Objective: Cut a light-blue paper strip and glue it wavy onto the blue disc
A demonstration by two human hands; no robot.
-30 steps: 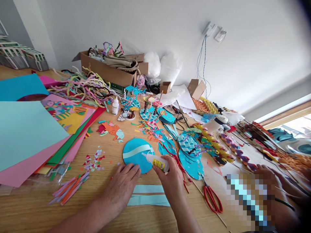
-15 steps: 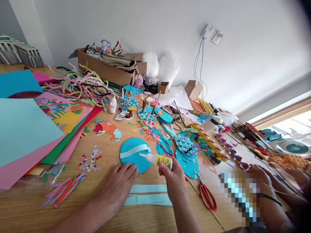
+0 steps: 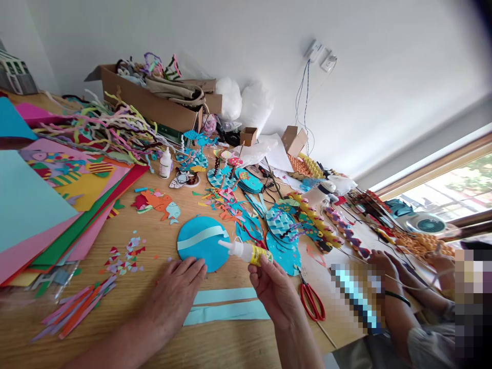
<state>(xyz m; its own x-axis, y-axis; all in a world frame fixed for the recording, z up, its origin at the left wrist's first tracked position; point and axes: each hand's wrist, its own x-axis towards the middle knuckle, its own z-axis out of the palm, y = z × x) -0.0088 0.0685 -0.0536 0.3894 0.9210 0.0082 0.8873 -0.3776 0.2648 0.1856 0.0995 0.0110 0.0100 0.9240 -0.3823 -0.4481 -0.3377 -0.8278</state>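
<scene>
A round blue paper disc (image 3: 200, 256) lies on the wooden table, with a pale blue curved strip (image 3: 202, 236) across its upper part. The fingers of my left hand (image 3: 175, 287) lie flat, stretched out at the disc's lower edge. In my right hand (image 3: 274, 287) is a white glue bottle (image 3: 246, 251) with a yellow label, gripped between thumb and fingers. Its nozzle points left over the disc's right side; I cannot tell whether it touches. Below the disc, between my hands, are two pale blue paper strips (image 3: 226, 310).
Stacked coloured paper (image 3: 34, 205) covers the left side. Paper scraps (image 3: 125, 256) and narrow strips (image 3: 79, 307) lie nearer. Red-handled scissors (image 3: 312, 302) rest to the right. A co-worker's hands (image 3: 388, 271) are at far right. A cardboard box (image 3: 149, 102) stands behind.
The view has shifted right, so the scene sits further left. My right hand has turned, tilting the glue bottle differently with its nozzle over the disc. My left hand stays on the disc's edge.
</scene>
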